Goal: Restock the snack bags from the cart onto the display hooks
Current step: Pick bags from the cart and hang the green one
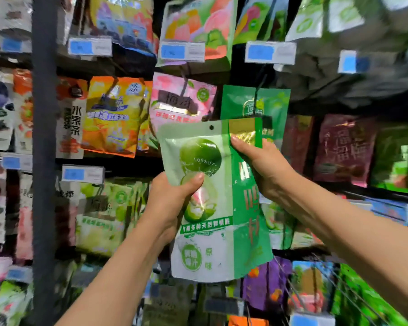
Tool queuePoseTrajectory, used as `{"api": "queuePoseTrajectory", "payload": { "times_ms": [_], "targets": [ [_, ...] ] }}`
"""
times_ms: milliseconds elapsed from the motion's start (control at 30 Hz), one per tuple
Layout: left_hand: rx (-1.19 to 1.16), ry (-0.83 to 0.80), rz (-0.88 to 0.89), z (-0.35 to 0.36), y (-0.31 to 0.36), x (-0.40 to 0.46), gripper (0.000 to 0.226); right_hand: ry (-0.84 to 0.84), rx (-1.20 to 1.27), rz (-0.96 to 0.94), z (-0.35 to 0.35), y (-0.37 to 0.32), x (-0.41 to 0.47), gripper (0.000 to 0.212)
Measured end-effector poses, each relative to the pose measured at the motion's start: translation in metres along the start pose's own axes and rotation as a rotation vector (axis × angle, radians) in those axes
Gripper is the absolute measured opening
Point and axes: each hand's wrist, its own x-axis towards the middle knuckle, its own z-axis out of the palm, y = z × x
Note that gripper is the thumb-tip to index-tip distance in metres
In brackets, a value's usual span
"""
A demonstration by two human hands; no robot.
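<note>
Both forearms reach up from the bottom edge toward a green snack bag [212, 208] held in front of the display. Left hand [172, 203] grips the bag's left edge, thumb curled across the printed plum on the front, fingers hidden behind. Right hand [264, 165] pinches the bag's upper right part, thumb on the gold patch, fingers behind. Bag upright, slightly tilted, its hang hole [211, 127] near the top, not on any hook. Directly behind the bag's top hangs a darker green bag [268, 102] on a hook. Left of the held bag hang a pink bag [182, 100] and an orange bag [113, 114]. Blue price tags [182, 51] sit above it.
</note>
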Motion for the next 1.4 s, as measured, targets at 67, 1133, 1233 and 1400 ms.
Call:
{"api": "queuePoseTrajectory", "payload": {
  "times_ms": [67,1133,1233,1400],
  "targets": [
    [-0.012,-0.048,-0.025,0.026,-0.008,-0.005,0.018,0.065,-0.05,-0.021,-0.027,-0.011,-0.007,0.013],
    [0.295,-0.084,-0.215,0.176,-0.2,-0.122,0.041,0.409,-0.073,0.246,-0.299,0.114,-0.135,0.01],
    [0.411,-0.137,-0.057,0.184,-0.192,-0.11,0.055,0.426,-0.064,0.197,-0.303,0.109,-0.124,0.009],
    [0.591,-0.18,0.143,0.208,-0.176,-0.089,0.074,0.421,-0.038,0.161,-0.303,0.1,-0.102,0.01]
  ]
}}
